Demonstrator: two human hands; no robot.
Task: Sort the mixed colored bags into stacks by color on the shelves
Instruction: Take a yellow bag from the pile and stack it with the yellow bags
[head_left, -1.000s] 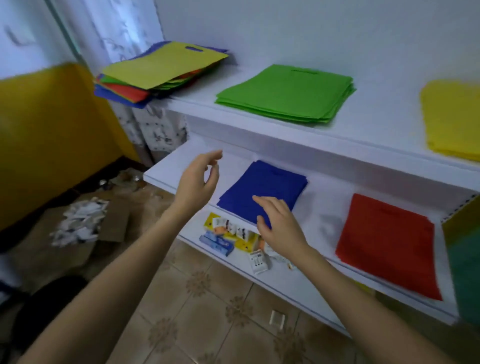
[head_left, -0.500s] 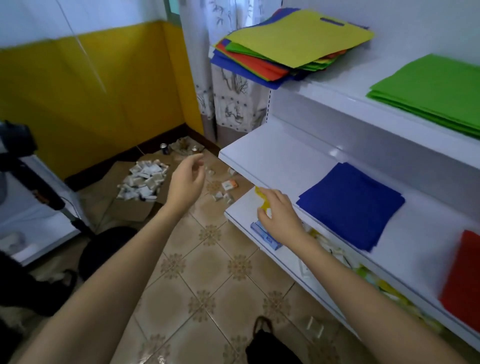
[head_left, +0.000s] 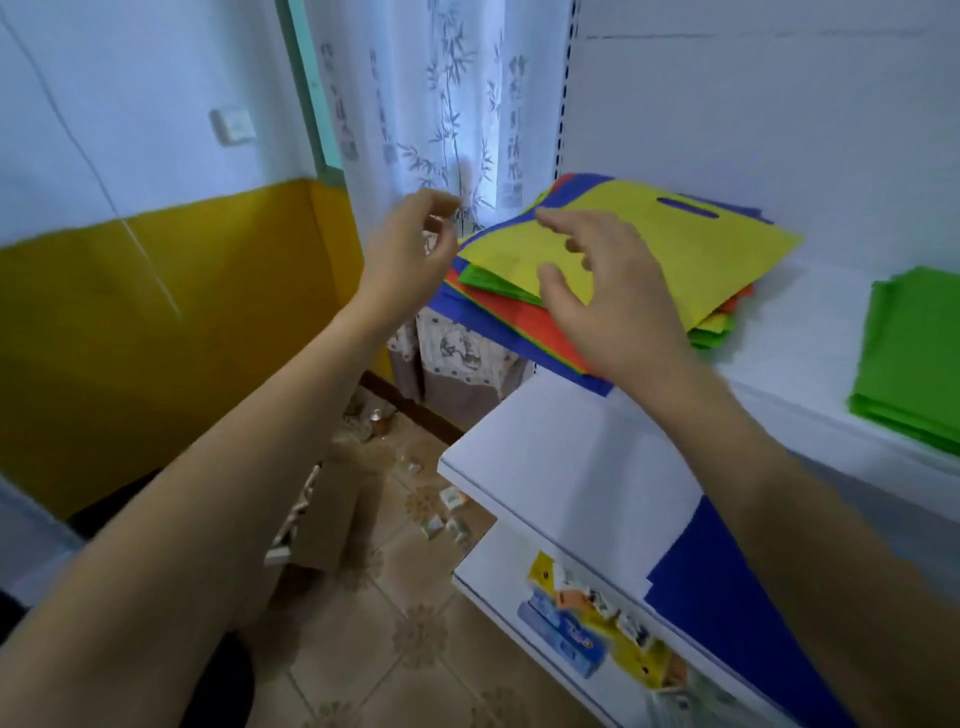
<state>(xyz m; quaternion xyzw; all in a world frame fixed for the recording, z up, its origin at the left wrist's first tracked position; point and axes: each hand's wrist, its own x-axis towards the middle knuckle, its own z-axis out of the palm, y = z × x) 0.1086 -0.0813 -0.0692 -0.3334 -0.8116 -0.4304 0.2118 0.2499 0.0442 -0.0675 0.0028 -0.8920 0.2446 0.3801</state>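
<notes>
A mixed pile of bags (head_left: 524, 317) in red, green and blue lies at the left end of the upper shelf (head_left: 810, 332), with a yellow bag (head_left: 691, 260) on top. My right hand (head_left: 602, 291) hovers over the near corner of the yellow bag, fingers spread and curved, holding nothing. Just left of the pile, my left hand (head_left: 410, 249) is raised with loosely curled fingers and is empty. A green stack (head_left: 914, 358) lies at the right on the same shelf. A blue stack (head_left: 727, 597) lies on the middle shelf (head_left: 561, 457), partly behind my right forearm.
A lower shelf (head_left: 498, 587) holds small packets and boxes (head_left: 576, 618). A patterned curtain (head_left: 441, 130) hangs left of the shelves. Torn cardboard and paper scraps (head_left: 332, 514) lie on the tiled floor. A yellow and white wall (head_left: 156, 260) stands at the left.
Both hands rose from the lower shelves to the mixed pile on the upper shelf. The view swung left and up; the red and yellow stacks have left the frame.
</notes>
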